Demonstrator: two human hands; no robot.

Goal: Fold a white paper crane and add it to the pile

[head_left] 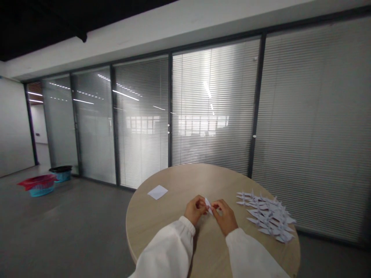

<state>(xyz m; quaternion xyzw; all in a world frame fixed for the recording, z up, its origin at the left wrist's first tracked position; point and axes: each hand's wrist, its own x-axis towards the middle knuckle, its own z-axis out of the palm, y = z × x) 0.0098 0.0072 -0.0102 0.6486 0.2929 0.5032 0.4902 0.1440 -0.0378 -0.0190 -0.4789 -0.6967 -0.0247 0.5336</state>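
Observation:
Between my fingertips, above the middle of the round wooden table point(203, 178), is a small piece of folded white paper point(208, 203). My left hand point(196, 210) pinches it from the left side. On the right side, my right hand point(224, 217) pinches it with thumb and finger. My fingers hide part of its folds. A flat white sheet of paper point(157, 192) lies on the table to the left of my hands. Several folded white paper cranes point(268, 216) sit in a cluster to the right, with pointed wings and tips showing.
The table's rounded edge curves around my arms. Glass partitions with blinds point(214, 104) stand behind it. On the grey floor at the left are a blue basket with a red liner point(42, 189) and another with a black liner point(62, 175).

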